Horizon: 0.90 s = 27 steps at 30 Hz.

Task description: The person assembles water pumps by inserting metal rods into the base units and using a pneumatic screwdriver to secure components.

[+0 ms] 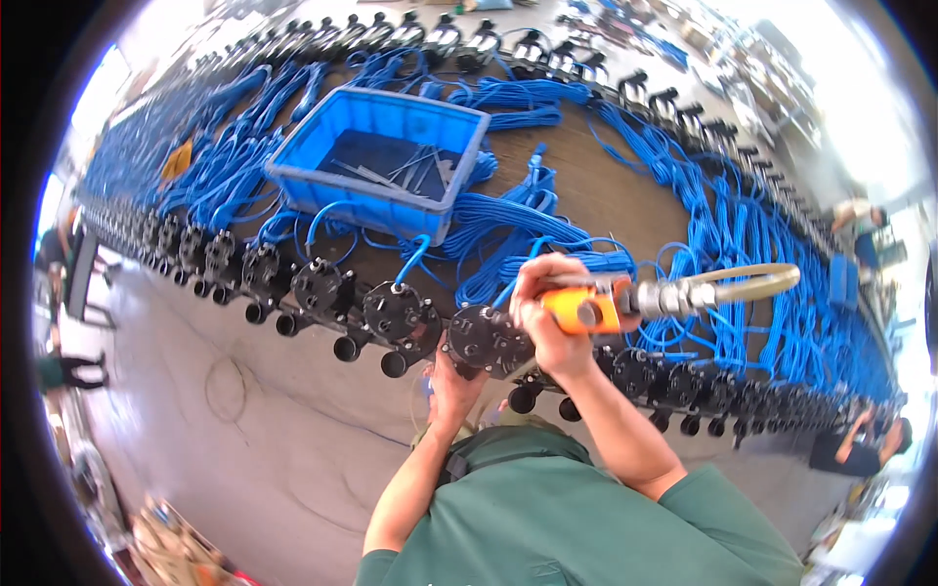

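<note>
My right hand (552, 322) is closed around an orange air tool (583, 309), whose metal coupling and pale hose stick out to the right. Just left of the tool is a round black housing (477, 337) with a disc-shaped face, at the table's near edge. My left hand (455, 387) reaches up to the lower side of this housing, its fingers partly hidden behind it. Whether the tool touches the housing, I cannot tell. To the left sits a similar black housing (396, 311) with a blue cable (415, 260) rising from its top.
Behind the housings stands a blue plastic crate (360, 198) with thin strips inside. Coiled blue cables (528, 220) cover much of the brown tabletop (625, 200). More black housings (532, 49) line the far edge. Another person (860, 444) is at the far right.
</note>
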Available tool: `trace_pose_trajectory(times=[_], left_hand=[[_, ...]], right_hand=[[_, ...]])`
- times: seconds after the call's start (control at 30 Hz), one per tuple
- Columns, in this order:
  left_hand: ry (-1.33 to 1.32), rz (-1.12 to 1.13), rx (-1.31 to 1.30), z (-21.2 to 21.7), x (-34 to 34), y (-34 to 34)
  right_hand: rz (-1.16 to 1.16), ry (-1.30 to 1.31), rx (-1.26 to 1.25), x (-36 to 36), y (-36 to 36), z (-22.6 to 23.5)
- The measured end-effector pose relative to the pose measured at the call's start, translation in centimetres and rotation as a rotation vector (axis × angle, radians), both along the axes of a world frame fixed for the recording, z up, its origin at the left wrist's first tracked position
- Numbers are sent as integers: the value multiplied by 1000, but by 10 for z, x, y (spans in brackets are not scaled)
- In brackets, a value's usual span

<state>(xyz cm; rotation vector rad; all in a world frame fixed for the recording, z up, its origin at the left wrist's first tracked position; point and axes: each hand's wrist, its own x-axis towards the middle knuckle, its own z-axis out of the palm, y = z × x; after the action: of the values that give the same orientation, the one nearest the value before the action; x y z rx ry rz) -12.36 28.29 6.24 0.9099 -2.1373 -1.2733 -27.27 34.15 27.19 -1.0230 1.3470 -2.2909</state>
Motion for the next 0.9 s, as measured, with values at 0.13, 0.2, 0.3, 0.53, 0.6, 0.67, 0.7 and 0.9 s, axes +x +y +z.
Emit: trace_pose_trajectory(times=[0.13, 0.2, 0.3, 0.53, 0.6, 0.67, 0.7, 0.9], left_hand=[[27, 52, -22, 3, -7, 6], [8, 63, -26, 3, -9, 7], [-37, 67, -11, 1, -5, 6], [97, -124, -31, 11, -7, -33], [210, -274, 101, 0, -5, -51], [278, -321, 139, 8, -7, -53], [288, -344, 131, 0, -8, -58], [390, -450, 287, -30, -11, -60]], right_hand=[[-181, -132, 94, -19, 5, -33], [-172, 69, 190, -20, 5, -48], [-135, 191, 222, -15, 4, -51], [-44, 60, 153, -7, -2, 4], [52, 88, 46, -5, -19, 25], [43, -3, 34, 2, -40, 18], [48, -11, 63, 3, -52, 9], [-70, 88, 376, 13, -68, -52]])
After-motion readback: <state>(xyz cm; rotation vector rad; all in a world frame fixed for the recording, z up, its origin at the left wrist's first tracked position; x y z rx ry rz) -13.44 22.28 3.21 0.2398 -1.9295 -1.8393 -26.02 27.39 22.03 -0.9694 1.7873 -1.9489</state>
